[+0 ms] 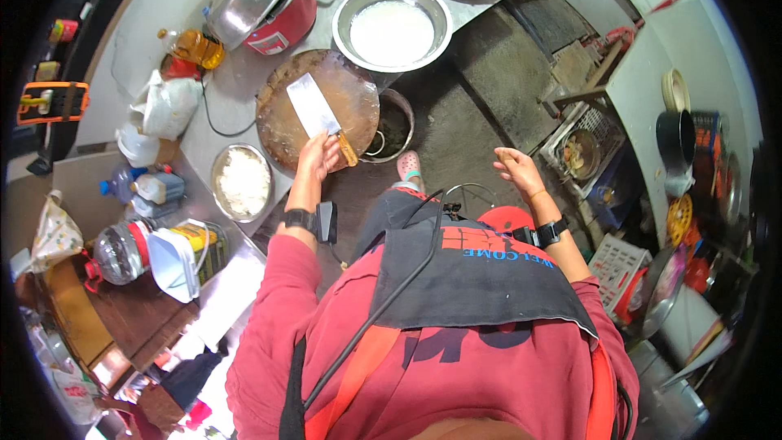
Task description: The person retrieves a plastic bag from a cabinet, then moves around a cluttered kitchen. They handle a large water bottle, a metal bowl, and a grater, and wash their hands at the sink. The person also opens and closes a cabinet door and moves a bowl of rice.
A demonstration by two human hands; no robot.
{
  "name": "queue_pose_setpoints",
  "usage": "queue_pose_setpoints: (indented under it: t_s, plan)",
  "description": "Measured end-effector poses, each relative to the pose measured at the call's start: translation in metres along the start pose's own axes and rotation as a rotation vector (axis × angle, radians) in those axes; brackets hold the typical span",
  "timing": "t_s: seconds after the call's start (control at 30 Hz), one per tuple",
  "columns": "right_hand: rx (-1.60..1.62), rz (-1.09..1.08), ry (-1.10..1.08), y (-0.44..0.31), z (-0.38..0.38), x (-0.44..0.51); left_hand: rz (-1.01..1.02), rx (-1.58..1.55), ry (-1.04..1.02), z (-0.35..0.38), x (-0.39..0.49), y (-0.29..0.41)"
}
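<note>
A cleaver (310, 102) with a wooden handle (347, 148) lies flat on a round wooden chopping block (360, 85). My left hand (319, 157) is right beside the handle, at the block's near edge, with its fingers loosely bent and not wrapped around it. Whether the fingertips touch the cleaver cannot be made out. My right hand (520, 172) hangs in the air over the floor, holding nothing. Left of the block, a metal bowl (216, 195) contains white food (243, 180), perhaps cooked rice. Beyond the block stands a wide steel basin (342, 27) with cloudy white contents (394, 30).
A dark bucket (403, 113) stands below the block's right side. Bottles of oil (211, 52) and a red pot (284, 24) line the counter's back. On the right, a white crate (602, 146) is near shelving. A red stool seat (504, 217) is beside my legs.
</note>
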State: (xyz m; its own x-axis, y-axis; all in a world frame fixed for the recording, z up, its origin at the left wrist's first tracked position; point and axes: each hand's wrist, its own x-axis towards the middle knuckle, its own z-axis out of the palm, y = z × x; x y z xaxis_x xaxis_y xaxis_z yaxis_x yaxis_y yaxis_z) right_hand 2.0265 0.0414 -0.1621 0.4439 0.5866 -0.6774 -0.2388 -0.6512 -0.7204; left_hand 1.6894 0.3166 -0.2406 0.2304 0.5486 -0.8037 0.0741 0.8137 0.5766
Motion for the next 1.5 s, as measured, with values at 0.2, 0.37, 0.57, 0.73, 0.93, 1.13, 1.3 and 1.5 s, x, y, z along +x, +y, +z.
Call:
queue_pose_setpoints:
  t_s: [0.2,0.37,0.57,0.73,0.93,1.13,1.3,1.5]
  plan:
    - [-0.118,0.042,-0.069,-0.060,0.002,0.103,-0.062,-0.147,-0.040,0.069,0.082,0.027]
    - [-0.130,0.168,-0.130,-0.091,0.022,0.190,-0.045,-0.147,-0.025,0.116,0.129,0.033]
    - [-0.085,0.227,-0.143,-0.124,0.036,0.297,-0.078,-0.244,0.060,0.148,0.168,0.027]
    - [0.063,0.221,-0.139,-0.144,0.042,0.383,-0.026,-0.428,0.019,0.173,0.182,0.031]
    - [0.006,0.327,-0.249,-0.156,0.026,0.437,-0.084,-0.428,0.217,0.199,0.181,0.046]
    - [-0.036,0.554,-0.569,-0.167,0.015,0.467,-0.143,-0.416,0.339,0.215,0.180,0.056]
    - [-0.092,0.503,-0.747,-0.167,0.017,0.480,-0.258,-0.454,0.233,0.219,0.190,0.058]
    - [-0.077,0.357,-0.677,-0.166,0.016,0.474,-0.162,-0.331,0.251,0.221,0.190,0.050]
